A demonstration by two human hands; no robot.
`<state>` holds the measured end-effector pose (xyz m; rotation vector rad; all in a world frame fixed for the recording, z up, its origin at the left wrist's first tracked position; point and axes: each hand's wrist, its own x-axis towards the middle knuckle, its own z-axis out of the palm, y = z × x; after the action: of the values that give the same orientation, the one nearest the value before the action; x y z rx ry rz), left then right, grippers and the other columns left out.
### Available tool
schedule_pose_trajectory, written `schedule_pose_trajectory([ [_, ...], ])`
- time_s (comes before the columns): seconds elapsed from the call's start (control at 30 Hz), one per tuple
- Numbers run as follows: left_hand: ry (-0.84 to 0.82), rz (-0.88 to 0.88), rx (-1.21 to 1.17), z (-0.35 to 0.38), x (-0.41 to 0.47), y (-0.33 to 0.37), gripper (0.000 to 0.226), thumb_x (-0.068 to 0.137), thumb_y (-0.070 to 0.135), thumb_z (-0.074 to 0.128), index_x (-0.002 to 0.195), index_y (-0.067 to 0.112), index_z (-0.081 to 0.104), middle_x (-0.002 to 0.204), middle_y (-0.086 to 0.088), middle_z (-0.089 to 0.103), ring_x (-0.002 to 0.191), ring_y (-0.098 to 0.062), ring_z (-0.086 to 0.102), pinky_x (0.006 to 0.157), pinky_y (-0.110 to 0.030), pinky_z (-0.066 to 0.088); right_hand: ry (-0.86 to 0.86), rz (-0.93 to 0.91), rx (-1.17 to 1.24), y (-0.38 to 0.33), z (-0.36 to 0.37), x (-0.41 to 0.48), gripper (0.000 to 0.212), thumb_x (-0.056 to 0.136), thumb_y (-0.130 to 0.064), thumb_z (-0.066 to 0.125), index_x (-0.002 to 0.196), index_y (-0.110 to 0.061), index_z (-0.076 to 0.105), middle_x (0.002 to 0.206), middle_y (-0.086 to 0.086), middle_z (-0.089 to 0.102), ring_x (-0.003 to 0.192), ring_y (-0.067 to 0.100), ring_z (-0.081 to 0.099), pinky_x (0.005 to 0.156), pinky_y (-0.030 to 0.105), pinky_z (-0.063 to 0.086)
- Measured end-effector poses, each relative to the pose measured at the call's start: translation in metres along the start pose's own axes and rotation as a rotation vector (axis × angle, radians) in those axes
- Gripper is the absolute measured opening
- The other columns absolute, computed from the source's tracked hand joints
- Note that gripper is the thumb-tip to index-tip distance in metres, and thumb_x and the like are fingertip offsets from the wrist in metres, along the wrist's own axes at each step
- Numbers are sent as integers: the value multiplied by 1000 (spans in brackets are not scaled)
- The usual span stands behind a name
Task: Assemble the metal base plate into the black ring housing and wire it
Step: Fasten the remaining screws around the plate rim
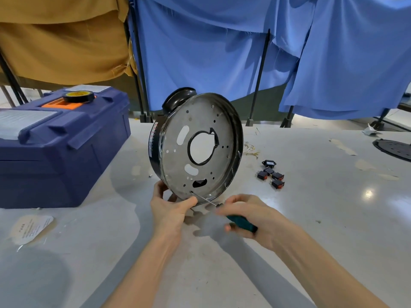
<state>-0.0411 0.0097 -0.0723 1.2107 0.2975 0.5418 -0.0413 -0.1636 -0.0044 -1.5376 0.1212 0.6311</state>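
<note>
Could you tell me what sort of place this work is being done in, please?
Probably a workshop assembly bench: a blue toolbox, loose switches on the table, and cloth screens behind.

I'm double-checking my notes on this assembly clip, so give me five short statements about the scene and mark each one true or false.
1. The black ring housing, with the round metal base plate in it, stands on edge on the table. True.
2. The green-handled screwdriver has its tip at a hole low on the plate. True.
3. The left hand holds the screwdriver. False: the right hand grips it, while the left hand grips the housing's lower rim.
4. Small black-and-red switches lie on the table. True.
5. The tape roll lies among those switches. False: the black tape roll sits on the dark blue plastic toolbox.
</note>
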Motion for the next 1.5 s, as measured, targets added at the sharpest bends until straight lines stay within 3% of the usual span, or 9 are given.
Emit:
schedule_pose_trajectory([
  [0.1,-1,13,17,0,0,0,61,62,-19,74,111,13,57,107,-3,70,89,-18,73,70,-30,61,202,-295,-260,7,1,1,27,73,12,74,72,-5,54,67,9,61,49,25,67,37,29,41],
  [0.27,4,19,-16,0,0,2,59,64,-20,72,111,11,56,108,-5,69,89,-19,73,61,-25,58,426,-583,-728,25,9,2,29,82,-9,74,71,-27,54,68,-11,64,55,8,64,58,28,52],
  [0.47,-10,40,-4,2,-2,2,60,64,-2,87,113,16,57,107,4,70,94,-12,72,72,-20,58,204,-327,-181,20,4,0,23,91,-18,70,90,1,58,68,15,72,37,20,50,38,19,30],
  [0.6,-7,20,-6,4,-5,3,66,59,7,92,112,19,54,93,16,72,83,-4,72,64,-15,54,115,-118,70,15,6,0,23,88,-15,73,86,2,57,68,20,69,37,16,43,32,19,24],
  [0.7,-7,-15,-5,4,-6,3,62,63,1,89,108,22,51,81,12,73,67,-10,72,50,-24,54,91,-79,66,17,11,0,30,74,-2,81,81,-5,52,70,16,69,44,17,52,32,20,24],
  [0.8,-10,-21,-42,4,-5,3,62,65,-11,83,109,18,51,89,4,74,77,-22,74,59,-30,59,107,-87,36,21,14,3,35,71,13,75,76,-8,47,64,14,66,45,23,60,36,22,28],
  [0.93,-17,-24,-90,8,-4,4,63,63,-22,77,106,15,50,107,-19,66,74,-27,74,59,-34,60,142,-160,-13,29,11,4,27,76,4,78,73,-5,53,63,11,63,44,26,62,38,20,30],
  [1.17,-17,43,-50,15,-5,4,66,64,-17,80,108,25,53,115,1,58,85,-7,71,62,-39,62,164,-206,8,35,6,5,14,83,-7,76,80,0,64,68,12,63,42,21,53,35,17,22],
  [1.5,66,-55,-107,11,-4,5,68,63,-22,77,116,11,50,93,-9,70,84,-31,71,58,-28,58,109,-136,39,37,21,4,43,74,-9,84,107,-1,59,69,11,67,38,19,52,32,19,23],
])
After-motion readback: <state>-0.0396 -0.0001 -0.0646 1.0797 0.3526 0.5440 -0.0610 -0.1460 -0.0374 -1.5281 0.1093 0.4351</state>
